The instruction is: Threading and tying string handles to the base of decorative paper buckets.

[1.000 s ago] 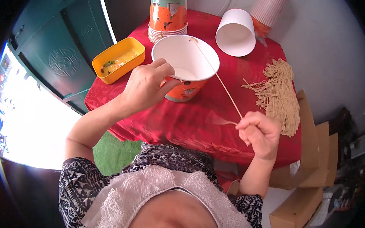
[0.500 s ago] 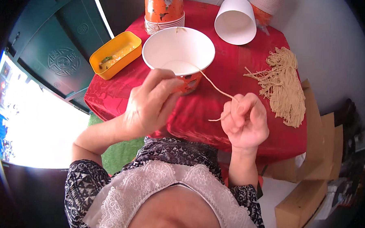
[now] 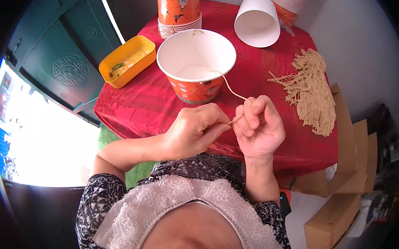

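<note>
A thin beige cord (image 3: 230, 87) runs from the far rim of an orange paper bucket (image 3: 193, 91), down inside it and out over its near right side. My right hand (image 3: 260, 129) is closed on the cord, which passes between its curled fingers. Right beside it, my left hand (image 3: 195, 128) pinches the cord's short free end between thumb and fingertips. The bucket stands upright on the table in front of both hands, its white inside facing up. A knot or loop of cord shows at its far rim.
A red cloth covers the table (image 3: 255, 73). Behind the bucket stands a stack of orange buckets (image 3: 179, 10). A white-lined bucket (image 3: 257, 22) lies on its side at the back. A yellow tray (image 3: 127, 61) sits left, a bundle of beige cords (image 3: 312, 94) right. Cardboard boxes (image 3: 331, 223) stand lower right.
My left hand has moved right and nearer to me, from beside the bucket to the cord's free end, and now pinches it. The cord from bucket to right hand hangs a little slacker.
</note>
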`<state>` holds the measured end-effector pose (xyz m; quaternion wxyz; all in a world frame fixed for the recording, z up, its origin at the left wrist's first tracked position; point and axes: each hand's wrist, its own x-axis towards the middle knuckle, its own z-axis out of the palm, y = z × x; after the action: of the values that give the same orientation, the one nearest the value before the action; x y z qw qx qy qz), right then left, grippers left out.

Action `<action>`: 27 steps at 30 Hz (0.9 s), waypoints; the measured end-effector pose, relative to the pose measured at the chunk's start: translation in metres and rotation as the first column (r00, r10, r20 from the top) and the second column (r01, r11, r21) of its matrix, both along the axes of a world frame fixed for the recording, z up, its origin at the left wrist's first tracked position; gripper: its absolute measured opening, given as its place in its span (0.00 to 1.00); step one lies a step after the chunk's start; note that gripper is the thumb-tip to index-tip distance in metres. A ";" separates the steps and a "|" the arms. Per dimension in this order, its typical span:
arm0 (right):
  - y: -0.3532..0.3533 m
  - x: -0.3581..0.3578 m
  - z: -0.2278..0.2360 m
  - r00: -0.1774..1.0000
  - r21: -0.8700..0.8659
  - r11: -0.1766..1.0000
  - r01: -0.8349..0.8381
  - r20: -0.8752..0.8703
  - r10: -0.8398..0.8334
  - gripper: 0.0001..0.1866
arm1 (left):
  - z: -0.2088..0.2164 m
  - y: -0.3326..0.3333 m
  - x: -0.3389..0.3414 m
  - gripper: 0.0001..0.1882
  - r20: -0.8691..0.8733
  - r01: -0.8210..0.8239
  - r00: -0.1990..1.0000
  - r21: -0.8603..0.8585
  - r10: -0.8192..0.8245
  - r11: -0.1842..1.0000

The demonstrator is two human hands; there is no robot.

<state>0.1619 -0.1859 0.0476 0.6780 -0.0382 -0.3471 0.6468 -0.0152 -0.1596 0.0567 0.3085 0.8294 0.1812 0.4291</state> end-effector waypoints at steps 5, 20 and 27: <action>-0.006 0.001 -0.010 0.516 0.133 0.745 0.654 0.642 -0.568 0.11 | 0.006 0.003 -0.010 0.04 -0.134 0.001 0.991 -0.018 -0.003 1.000; -0.015 -0.015 -0.008 0.235 0.462 0.833 0.304 0.812 -0.535 0.05 | 0.030 0.010 -0.032 0.07 -0.462 0.016 0.882 0.219 0.089 0.976; -0.006 -0.026 -0.007 0.265 0.483 0.782 0.395 0.755 -0.600 0.04 | 0.031 0.022 -0.039 0.05 -0.356 -0.070 0.924 0.204 0.141 0.976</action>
<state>0.1360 -0.1916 0.0410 0.5627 -0.4074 -0.6771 0.2427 -0.0541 -0.1379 0.0876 0.1658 0.9095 0.2390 0.2970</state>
